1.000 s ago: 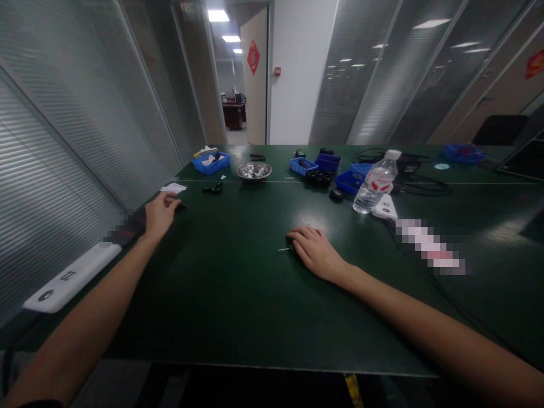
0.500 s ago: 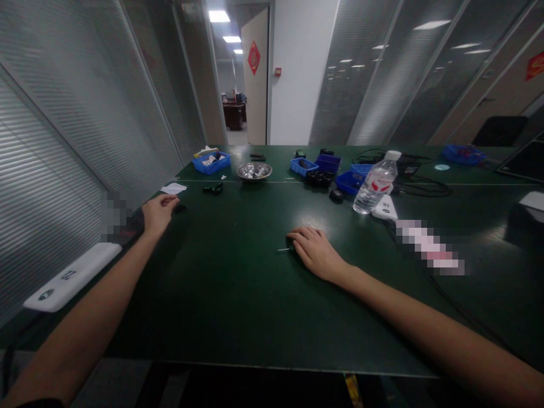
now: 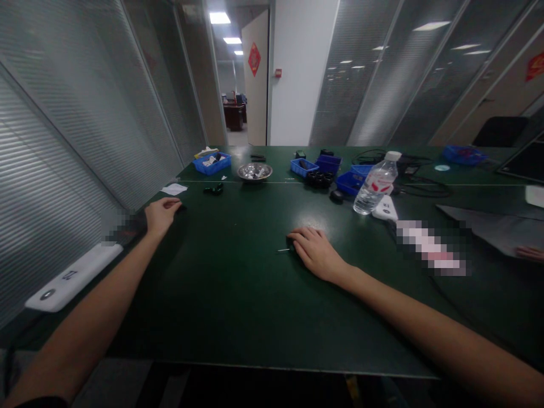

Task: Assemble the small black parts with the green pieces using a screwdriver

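Observation:
My left hand (image 3: 162, 217) is at the left side of the table, its thumb and fingers pinched together. At its fingertips is a small black part (image 3: 182, 208), partly covered by the fingers; its kind is too small to make out. My right hand (image 3: 313, 252) rests on the table right of the middle, fingers curled over a small screwdriver (image 3: 283, 250). The thin metal shaft points left from under the hand, and most of the handle is hidden. Beyond my left hand lie a white paper (image 3: 174, 188) and a dark green and black piece (image 3: 213, 189).
A metal bowl (image 3: 255, 172) with small parts and a blue tray (image 3: 212, 164) stand farther back. At right are a water bottle (image 3: 377, 184), a blue bin (image 3: 351, 183) and cables. A white device (image 3: 73, 277) is at left. Another person's hand (image 3: 530, 253) touches a grey sheet (image 3: 497, 226).
My left hand has shifted slightly right, onto the small black part. My right hand stays still with the screwdriver. A grey sheet and another person's hand have come in at the right.

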The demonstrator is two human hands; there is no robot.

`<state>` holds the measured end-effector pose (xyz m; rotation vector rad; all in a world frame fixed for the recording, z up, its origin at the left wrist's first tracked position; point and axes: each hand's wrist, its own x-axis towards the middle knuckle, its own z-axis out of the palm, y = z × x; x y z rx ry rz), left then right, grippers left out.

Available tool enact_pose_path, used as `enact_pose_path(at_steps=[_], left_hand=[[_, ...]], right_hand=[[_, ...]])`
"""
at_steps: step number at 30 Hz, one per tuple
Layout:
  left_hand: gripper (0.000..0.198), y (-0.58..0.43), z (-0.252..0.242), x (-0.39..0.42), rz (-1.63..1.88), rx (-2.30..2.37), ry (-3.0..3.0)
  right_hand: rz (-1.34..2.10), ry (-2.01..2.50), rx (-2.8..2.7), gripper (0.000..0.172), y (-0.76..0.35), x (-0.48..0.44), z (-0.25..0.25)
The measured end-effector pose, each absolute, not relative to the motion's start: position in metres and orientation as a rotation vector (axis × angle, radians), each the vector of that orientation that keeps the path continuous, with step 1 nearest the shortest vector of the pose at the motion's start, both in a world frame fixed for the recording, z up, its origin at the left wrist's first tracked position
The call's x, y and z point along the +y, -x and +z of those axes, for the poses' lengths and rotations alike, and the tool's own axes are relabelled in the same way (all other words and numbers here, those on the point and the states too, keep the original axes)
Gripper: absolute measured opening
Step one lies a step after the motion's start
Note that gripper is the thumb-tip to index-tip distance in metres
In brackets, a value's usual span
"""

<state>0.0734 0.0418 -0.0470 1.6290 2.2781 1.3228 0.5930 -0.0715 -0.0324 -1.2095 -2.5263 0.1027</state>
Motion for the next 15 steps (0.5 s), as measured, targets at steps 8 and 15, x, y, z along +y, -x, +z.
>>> enact_pose_path(at_steps=[8,15], left_hand=[[0.021,-0.0719,-0.0564,0.0449,1.221,2.366,-1.636],[0.022,-0.0657,-0.0587,0.0491,1.216,2.374,-1.505]], right_hand=[[0.095,1.194,-2.521,0.039,-0.5937,-0.0725,-0.0312],[0.105,1.184,-2.517,0.04,-0.5935,-0.0716,-0.0329]])
